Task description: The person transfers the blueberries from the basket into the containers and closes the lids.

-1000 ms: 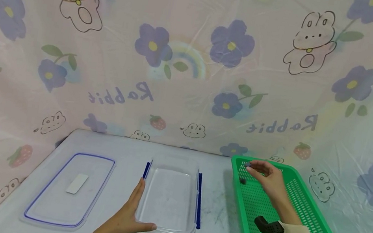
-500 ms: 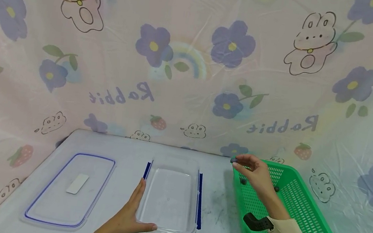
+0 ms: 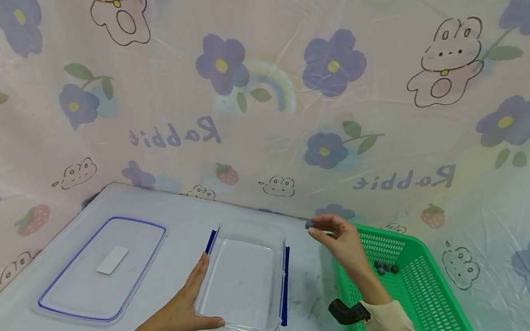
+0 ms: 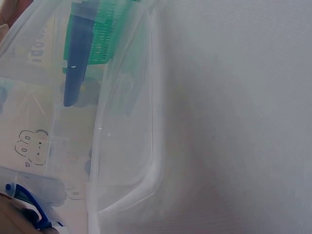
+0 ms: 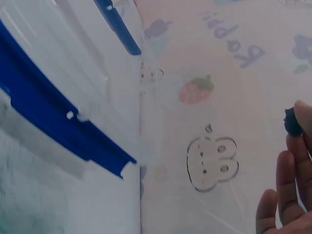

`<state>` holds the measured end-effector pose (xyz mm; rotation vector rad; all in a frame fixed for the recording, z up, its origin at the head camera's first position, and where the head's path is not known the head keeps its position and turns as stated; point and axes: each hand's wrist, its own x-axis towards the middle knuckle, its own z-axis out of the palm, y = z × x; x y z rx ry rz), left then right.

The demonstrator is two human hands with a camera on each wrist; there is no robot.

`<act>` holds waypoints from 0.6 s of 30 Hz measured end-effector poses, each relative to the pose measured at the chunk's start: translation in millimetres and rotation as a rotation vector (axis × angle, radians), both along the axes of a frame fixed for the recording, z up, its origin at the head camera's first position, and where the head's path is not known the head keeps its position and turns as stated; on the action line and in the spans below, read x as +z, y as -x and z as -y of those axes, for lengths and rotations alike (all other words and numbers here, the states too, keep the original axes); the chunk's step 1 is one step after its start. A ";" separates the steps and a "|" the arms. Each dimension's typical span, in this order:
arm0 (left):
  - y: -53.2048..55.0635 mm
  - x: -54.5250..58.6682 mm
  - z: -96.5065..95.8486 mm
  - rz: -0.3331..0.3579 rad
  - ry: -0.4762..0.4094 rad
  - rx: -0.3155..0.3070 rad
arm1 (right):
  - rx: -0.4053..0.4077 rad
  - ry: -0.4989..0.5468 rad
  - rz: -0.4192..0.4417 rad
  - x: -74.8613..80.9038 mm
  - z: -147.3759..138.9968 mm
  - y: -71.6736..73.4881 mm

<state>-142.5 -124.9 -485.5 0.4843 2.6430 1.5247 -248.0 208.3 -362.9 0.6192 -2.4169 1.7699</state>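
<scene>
My right hand pinches a small dark blueberry between thumb and fingertips, held in the air between the clear plastic container and the green basket. In the right wrist view the blueberry shows its crown end, facing away from the hand. My left hand touches the container's near left corner, fingers straight along its left side and thumb at the front edge. No berries show inside the container. Several blueberries lie in the far part of the basket, partly behind my right arm.
A clear lid with a blue seal lies on the table to the left, with a white label on it. Blue side latches hang out from the container. A patterned curtain rises behind the table.
My right hand has moved left with the blueberry, from over the basket to outside its left rim. More berries in the basket have come into view. My left hand stays at the container.
</scene>
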 end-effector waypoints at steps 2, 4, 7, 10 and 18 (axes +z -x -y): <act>-0.2 0.4 -0.1 0.004 0.001 -0.001 | 0.008 0.002 -0.003 -1.1 6.5 1.3; -0.4 0.8 -0.1 0.005 0.003 0.001 | 0.023 0.006 -0.015 -2.2 13.9 2.8; -0.5 1.2 -0.1 0.003 0.005 0.002 | 0.041 0.016 -0.021 -5.1 25.1 5.4; -0.4 1.6 -0.5 -0.002 0.007 0.002 | 0.055 0.021 -0.025 -9.2 35.8 7.1; 0.2 1.7 -1.7 0.020 0.018 0.026 | 0.045 0.008 0.024 -18.6 67.3 12.0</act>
